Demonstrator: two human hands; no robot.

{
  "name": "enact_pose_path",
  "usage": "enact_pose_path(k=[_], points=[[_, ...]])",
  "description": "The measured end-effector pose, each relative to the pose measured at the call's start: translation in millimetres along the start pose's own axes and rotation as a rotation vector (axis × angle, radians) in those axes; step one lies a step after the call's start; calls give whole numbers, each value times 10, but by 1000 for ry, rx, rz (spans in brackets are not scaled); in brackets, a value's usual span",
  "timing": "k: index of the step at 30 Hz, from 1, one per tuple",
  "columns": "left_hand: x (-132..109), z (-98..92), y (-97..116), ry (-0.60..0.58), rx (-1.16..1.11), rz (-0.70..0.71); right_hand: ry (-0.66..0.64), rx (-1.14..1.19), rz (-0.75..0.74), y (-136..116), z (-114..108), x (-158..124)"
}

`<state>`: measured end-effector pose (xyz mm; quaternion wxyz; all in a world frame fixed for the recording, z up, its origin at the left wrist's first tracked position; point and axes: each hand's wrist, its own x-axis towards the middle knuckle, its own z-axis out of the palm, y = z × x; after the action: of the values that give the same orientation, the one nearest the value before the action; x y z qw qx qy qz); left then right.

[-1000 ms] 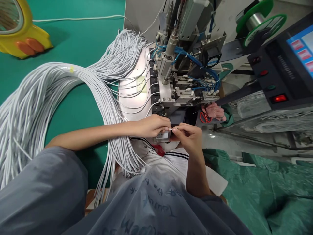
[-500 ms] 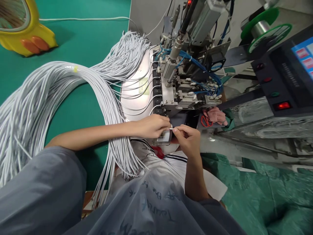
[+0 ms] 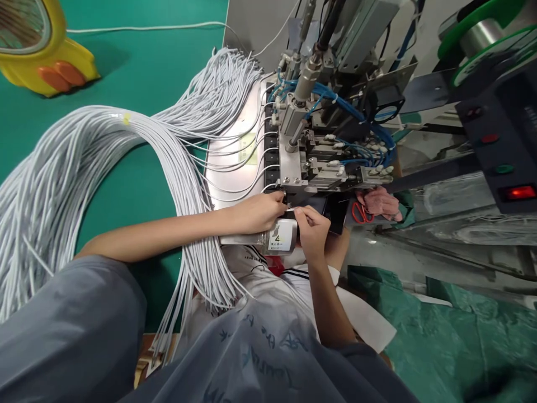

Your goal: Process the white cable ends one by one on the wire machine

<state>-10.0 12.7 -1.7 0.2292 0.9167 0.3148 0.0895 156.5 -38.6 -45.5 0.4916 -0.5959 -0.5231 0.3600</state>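
Pinching the white wire point(image 3: 291, 210) with left hand point(image 3: 263, 212) and right hand point(image 3: 312, 226), hold it straight and lightly; mind the machine point(image 3: 292, 165) just beyond both.

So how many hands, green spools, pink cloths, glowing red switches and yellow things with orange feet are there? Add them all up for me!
Hands (left hand, right hand): 2
Green spool: 1
Pink cloth: 1
Glowing red switch: 1
Yellow thing with orange feet: 1
Total: 6
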Motion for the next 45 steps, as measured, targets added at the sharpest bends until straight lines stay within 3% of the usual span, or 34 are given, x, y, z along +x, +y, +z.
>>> enact_pose_path(k=[6,13,21,32,37,40,45], points=[[-2,150,-96,-6,180,-20,23,129,171,230,96,136],[18,114,-79,-81,256,11,-51,157,230,265,65,175],[25,100,-90,-81,282,36,-159,198,333,297,54,204],[34,97,-98,-73,298,58,-127,156,243,230,64,321],[31,106,-97,-58,307,62,-220,171,316,262,51,321],[13,70,-64,-45,325,21,-295,193,305,288,58,302],[-50,-79,36,-98,410,-112,-287,204,275,362,106,290]])
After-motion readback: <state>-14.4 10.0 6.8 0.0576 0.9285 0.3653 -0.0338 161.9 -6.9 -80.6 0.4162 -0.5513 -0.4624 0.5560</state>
